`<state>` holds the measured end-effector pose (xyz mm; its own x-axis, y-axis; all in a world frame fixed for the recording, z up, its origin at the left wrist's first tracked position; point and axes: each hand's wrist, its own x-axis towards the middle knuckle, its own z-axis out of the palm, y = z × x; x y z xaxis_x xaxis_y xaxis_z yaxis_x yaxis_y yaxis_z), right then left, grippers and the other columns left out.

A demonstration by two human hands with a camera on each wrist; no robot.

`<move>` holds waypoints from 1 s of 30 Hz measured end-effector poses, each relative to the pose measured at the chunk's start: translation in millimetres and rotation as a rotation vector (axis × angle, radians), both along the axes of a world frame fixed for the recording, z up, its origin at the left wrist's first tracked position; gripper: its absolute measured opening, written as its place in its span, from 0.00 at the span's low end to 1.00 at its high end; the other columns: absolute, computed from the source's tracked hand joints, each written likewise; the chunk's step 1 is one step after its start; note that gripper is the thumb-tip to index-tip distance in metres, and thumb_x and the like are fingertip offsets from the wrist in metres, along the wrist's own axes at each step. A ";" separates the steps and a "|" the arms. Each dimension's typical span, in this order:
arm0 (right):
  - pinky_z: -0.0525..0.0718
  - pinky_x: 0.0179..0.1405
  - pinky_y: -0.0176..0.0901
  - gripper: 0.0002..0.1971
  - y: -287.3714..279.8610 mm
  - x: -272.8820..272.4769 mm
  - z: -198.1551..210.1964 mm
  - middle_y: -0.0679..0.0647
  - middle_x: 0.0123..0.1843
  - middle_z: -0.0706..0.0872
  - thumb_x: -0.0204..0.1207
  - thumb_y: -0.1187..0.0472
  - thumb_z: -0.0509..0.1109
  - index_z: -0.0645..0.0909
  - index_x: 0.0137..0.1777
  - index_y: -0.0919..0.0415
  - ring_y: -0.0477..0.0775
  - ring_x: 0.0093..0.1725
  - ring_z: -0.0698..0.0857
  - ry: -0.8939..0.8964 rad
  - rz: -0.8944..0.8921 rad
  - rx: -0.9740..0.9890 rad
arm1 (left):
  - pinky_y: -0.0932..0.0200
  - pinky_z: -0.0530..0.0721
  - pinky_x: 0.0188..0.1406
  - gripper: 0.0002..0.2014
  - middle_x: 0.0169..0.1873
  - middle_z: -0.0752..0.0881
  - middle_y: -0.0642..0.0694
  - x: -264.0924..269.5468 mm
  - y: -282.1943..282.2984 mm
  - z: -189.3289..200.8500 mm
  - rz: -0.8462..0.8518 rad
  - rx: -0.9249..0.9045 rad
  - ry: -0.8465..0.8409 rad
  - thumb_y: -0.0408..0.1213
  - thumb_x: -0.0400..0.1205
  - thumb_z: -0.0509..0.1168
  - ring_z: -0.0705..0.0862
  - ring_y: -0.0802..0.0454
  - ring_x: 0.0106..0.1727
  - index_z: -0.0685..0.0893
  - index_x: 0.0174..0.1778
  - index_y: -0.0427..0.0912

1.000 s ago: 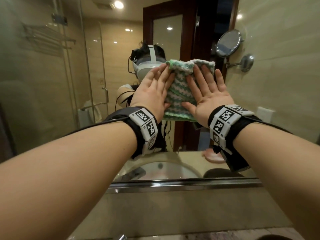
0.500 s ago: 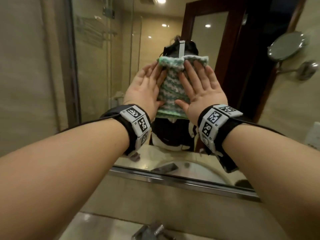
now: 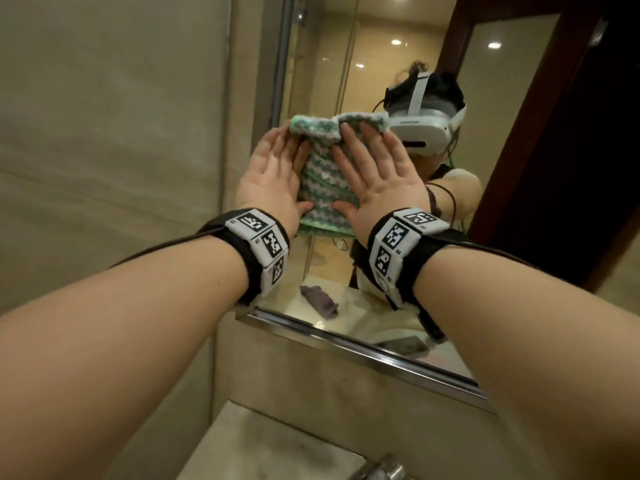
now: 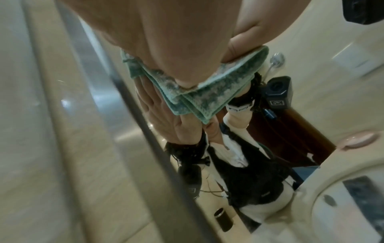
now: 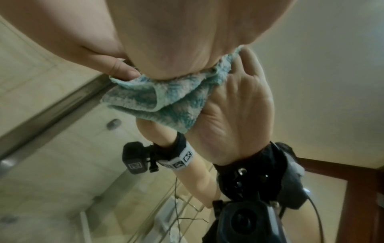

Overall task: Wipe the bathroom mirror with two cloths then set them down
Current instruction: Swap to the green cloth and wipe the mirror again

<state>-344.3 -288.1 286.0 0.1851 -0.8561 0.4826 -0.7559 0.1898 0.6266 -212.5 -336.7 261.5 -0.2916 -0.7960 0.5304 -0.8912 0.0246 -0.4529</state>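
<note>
A green-and-white knitted cloth (image 3: 322,181) lies flat against the bathroom mirror (image 3: 329,64), near its left edge. My left hand (image 3: 273,174) and right hand (image 3: 377,174) press it side by side with straight fingers and flat palms. The cloth's top edge shows above my fingertips. In the left wrist view the cloth (image 4: 218,85) shows folded layers under my left hand (image 4: 166,41). The right wrist view shows the cloth (image 5: 166,98) bunched under my right hand (image 5: 176,41). A grey-purple cloth (image 3: 318,301) appears in the mirror's reflection, lying on the counter.
The mirror's metal lower frame (image 3: 363,355) runs below my wrists. A beige tiled wall (image 3: 104,133) is to the left. The stone counter (image 3: 259,445) and a chrome tap (image 3: 384,467) lie below. The mirror reflects a dark wooden door (image 3: 554,133) and a pink soap dish (image 4: 357,139).
Both hands have slid the cloth leftward across the glass, from near the right side to close by the mirror's left edge. The hands stay flat on it.
</note>
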 end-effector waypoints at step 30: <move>0.28 0.74 0.63 0.36 47.4 -71.4 -20.0 0.52 0.83 0.32 0.81 0.36 0.41 0.32 0.81 0.52 0.56 0.82 0.33 0.004 -0.009 -0.029 | 0.40 0.25 0.70 0.38 0.80 0.36 0.33 -63.2 39.9 -18.3 -0.144 0.033 -0.016 0.55 0.86 0.36 0.34 0.37 0.80 0.24 0.70 0.26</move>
